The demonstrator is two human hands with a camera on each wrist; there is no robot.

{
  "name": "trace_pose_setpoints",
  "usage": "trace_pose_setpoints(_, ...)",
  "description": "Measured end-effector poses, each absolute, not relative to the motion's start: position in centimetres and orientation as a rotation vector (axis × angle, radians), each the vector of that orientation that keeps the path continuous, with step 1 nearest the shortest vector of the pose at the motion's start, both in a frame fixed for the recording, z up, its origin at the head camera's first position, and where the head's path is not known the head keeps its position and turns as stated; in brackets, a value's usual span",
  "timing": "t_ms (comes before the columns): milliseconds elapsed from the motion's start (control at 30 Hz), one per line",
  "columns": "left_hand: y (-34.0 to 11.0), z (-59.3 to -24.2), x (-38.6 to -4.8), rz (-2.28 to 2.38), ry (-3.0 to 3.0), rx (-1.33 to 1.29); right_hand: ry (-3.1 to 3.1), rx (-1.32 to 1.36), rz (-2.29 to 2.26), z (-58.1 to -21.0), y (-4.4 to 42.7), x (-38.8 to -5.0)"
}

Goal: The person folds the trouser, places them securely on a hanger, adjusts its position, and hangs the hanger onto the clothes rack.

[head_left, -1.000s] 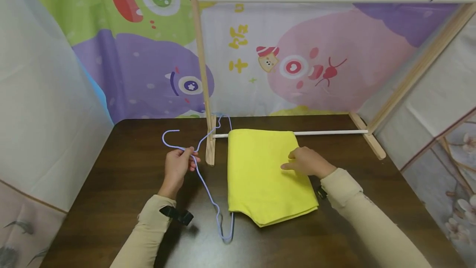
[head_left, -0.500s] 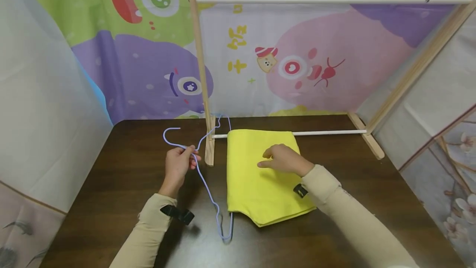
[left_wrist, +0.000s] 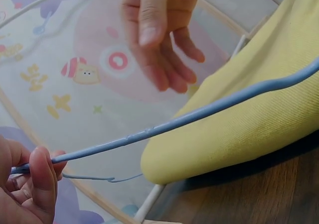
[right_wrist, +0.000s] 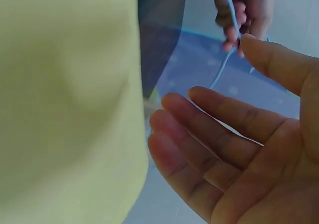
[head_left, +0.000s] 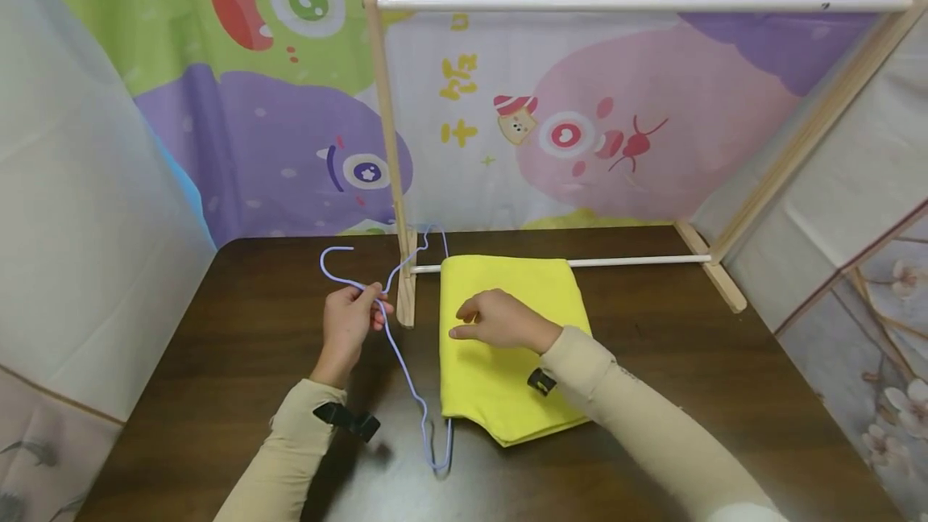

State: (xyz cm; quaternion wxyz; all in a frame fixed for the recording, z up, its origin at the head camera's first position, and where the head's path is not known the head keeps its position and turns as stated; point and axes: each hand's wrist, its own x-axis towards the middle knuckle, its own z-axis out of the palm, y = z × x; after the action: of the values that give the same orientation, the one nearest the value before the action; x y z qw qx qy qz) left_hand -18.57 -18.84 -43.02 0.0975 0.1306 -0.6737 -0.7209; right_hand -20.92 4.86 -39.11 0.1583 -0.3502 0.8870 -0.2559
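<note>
A folded yellow cloth garment (head_left: 471, 377) lies on the table over the bottom part of a light-blue clothes hanger (head_left: 406, 373). With thumb and fingers my left hand (head_left: 353, 321) pinches the hanger just below its hook, which points left. In the left wrist view the hanger's shoulder (left_wrist: 199, 115) runs from those fingers across the garment (left_wrist: 239, 139). My right hand (head_left: 503, 319) hovers over the garment with loosely bent fingers and holds nothing. The right wrist view shows this hand's fingers (right_wrist: 199, 154) apart from the garment's edge (right_wrist: 75, 109).
A wooden rack with a white top rod (head_left: 616, 5) and a low white rod (head_left: 638, 262) stands at the back of the dark wooden table (head_left: 217, 393). Its left foot (head_left: 407, 296) is close to the hanger. A cartoon-printed curtain (head_left: 290, 127) hangs behind.
My right hand has moved left across the garment, from its right side toward its left edge. The left hand keeps its grip on the hanger, and the garment stays in place.
</note>
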Motion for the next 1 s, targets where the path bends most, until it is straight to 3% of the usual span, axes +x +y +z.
trace_pose_setpoints(233,-18.6,-42.7,-18.4,-2.127,-2.002,0.376,2.492,-1.081,-0.795,-39.4,2.4,-20.3)
trace_pose_setpoints(1000,-18.5,-42.5,-18.4,-2.150,-1.983,0.346,2.348,-0.923,-1.115,-41.3,-2.9,-18.8)
